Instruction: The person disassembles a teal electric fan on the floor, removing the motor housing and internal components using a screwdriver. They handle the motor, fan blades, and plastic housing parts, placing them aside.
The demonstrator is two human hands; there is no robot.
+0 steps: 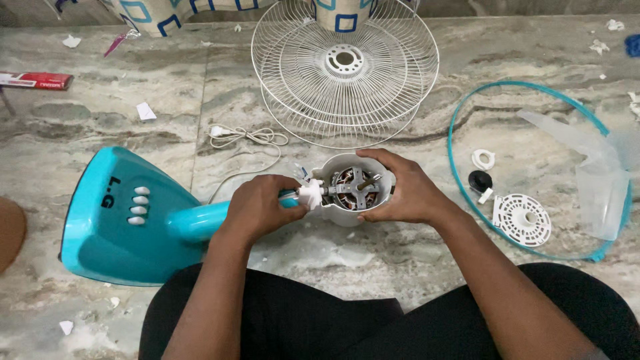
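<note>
A turquoise plastic table fan base with a row of white oval buttons (127, 220) lies on its side on the grey marbled stone floor (100, 113). At the top of its neck sits the open white motor housing with copper windings and a grey metal bracket (353, 190). The right hand (407, 193) wraps closed around the housing's right side. The left hand (257, 207) pinches a small white toothed plastic part (311, 195) touching the motor's left side. Two stacked white wire fan guards (345, 67) lie beyond; a turquoise ring (460, 180) circling translucent blades (593, 173) lies to the right.
</note>
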